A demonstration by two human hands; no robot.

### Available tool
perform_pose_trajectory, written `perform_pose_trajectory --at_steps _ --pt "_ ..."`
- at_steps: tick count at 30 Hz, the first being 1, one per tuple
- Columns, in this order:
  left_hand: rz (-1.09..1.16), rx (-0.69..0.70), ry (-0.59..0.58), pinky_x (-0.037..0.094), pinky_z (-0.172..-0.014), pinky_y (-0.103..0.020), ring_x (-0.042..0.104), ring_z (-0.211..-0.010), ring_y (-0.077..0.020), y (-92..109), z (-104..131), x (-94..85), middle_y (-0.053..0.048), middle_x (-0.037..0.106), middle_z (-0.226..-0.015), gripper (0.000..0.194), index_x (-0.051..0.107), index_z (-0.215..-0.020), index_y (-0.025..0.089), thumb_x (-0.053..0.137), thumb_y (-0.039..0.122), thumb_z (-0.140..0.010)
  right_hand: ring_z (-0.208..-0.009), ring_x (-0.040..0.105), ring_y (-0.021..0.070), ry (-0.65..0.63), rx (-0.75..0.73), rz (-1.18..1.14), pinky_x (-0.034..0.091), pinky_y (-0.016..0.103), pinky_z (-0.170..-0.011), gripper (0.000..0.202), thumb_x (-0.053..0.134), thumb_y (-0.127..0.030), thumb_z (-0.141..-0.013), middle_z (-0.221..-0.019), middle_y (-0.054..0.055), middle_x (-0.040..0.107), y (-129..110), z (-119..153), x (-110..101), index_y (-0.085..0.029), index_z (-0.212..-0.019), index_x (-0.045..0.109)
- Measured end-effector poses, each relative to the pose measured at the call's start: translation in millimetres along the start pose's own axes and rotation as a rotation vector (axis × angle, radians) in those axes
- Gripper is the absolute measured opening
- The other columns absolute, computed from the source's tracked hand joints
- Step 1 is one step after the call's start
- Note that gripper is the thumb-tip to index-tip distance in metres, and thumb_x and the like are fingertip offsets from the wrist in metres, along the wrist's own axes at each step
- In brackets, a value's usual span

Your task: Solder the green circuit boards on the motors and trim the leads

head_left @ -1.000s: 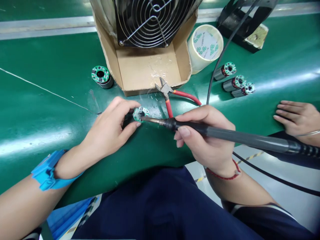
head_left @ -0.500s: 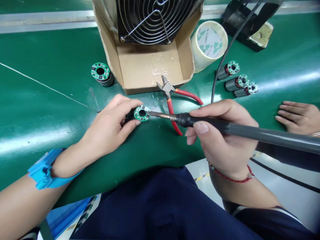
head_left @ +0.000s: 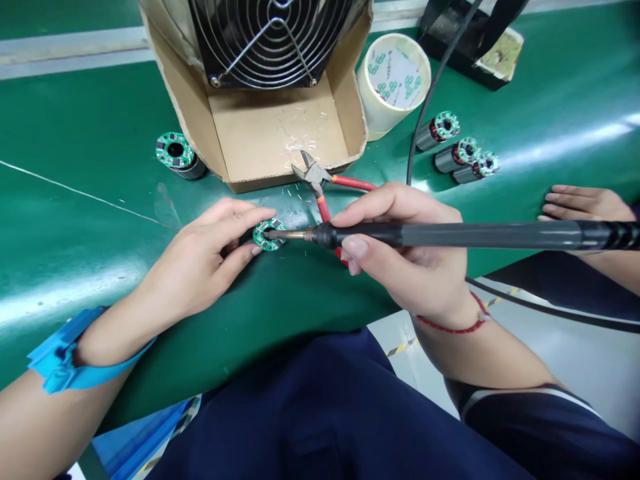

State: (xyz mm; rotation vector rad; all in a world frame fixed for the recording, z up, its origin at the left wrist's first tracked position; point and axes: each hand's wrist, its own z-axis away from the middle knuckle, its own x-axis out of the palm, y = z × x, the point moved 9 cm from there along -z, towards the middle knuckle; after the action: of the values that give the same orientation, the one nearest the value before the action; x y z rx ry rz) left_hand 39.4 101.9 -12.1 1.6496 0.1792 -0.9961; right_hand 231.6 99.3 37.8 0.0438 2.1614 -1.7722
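Thumb and fingers of my left hand (head_left: 200, 257) grip a small motor (head_left: 269, 245) that lies on its side, its round green circuit board facing right. My right hand (head_left: 410, 253) holds a soldering iron (head_left: 370, 235) like a pen. The iron's tip is at the board, over its dark centre hole; I cannot tell whether it touches. Behind my right fingers lie red-handled side cutters (head_left: 316, 177), their handles partly covered by the hand and the iron.
A cardboard box (head_left: 227, 177) with a fan (head_left: 275, 40) stands at the back, wire clippings inside. One motor (head_left: 177, 155) is left of it. Right are a tape roll (head_left: 393, 73), several motors (head_left: 457, 155), an iron stand (head_left: 465, 47) and another person's hand (head_left: 585, 203). Solder wire (head_left: 85, 193) stretches left.
The iron's tip has moved left across the board, from its right edge to the centre hole. My right hand has come left and the iron lies more level. The view has shifted slightly.
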Motion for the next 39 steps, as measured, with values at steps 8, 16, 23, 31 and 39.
perform_pose_trajectory --at_steps 8,16,23,31,39 --pt "0.019 0.055 -0.006 0.055 -0.106 -0.034 0.068 -0.117 -0.0227 2.7 -0.2 -1.4 -0.009 0.07 -0.129 0.042 0.067 -0.14 0.027 0.057 0.019 -0.1 -0.065 0.069 0.0123 -0.079 -0.077 0.086 0.061 0.029 -0.061 0.005 0.072 -0.022 -0.091 -0.078 -0.005 0.073 -12.0 -9.9 -3.8 -0.027 -0.091 0.072" --pt "0.023 -0.045 -0.007 0.057 -0.083 -0.03 0.065 -0.086 -0.0173 -4.0 -1.3 -1.1 -0.009 0.07 -0.122 0.038 0.07 -0.135 0.024 0.057 0.029 -0.1 -0.099 0.075 0.0269 0.375 -0.224 0.6 0.063 0.045 -0.092 0.017 0.067 -0.034 -0.099 -0.109 0.005 0.077 -9.4 -1.3 -70.5 -0.033 -0.115 0.073" --pt "-0.064 -0.062 -0.037 0.055 -0.071 -0.031 0.055 -0.064 -0.0113 -4.3 -0.2 7.0 -0.01 0.065 -0.139 0.053 0.056 -0.151 0.024 0.059 0.035 -0.099 -0.102 0.077 0.0246 0.133 -0.186 0.673 0.062 0.043 -0.094 0.042 0.061 -0.04 -0.104 -0.117 0.008 0.08 38.8 -3.8 -56.5 -0.028 -0.144 0.06" --pt "0.024 -0.084 0.062 0.045 -0.064 -0.03 0.055 -0.063 -0.0151 -1.7 0.2 3.9 -0.001 0.066 -0.086 0.033 0.065 -0.125 0.02 0.068 0.027 -0.093 -0.127 0.062 0.0454 0.017 -0.098 0.838 0.052 0.066 -0.104 0.086 0.076 -0.05 -0.081 -0.139 0.024 0.064 43.3 22.5 -6.5 -0.015 -0.152 0.043" --pt "-0.005 -0.083 0.113 0.036 -0.057 -0.028 0.047 -0.06 -0.0121 4.0 2.0 -2.4 0.001 0.059 -0.082 0.028 0.066 -0.115 0.017 0.072 0.032 -0.092 -0.093 0.064 0.0333 0.097 -0.14 1.078 0.056 0.048 -0.078 0.047 0.058 -0.014 -0.085 -0.1 0.014 0.066 37.9 31.2 11.8 -0.015 -0.131 0.057"
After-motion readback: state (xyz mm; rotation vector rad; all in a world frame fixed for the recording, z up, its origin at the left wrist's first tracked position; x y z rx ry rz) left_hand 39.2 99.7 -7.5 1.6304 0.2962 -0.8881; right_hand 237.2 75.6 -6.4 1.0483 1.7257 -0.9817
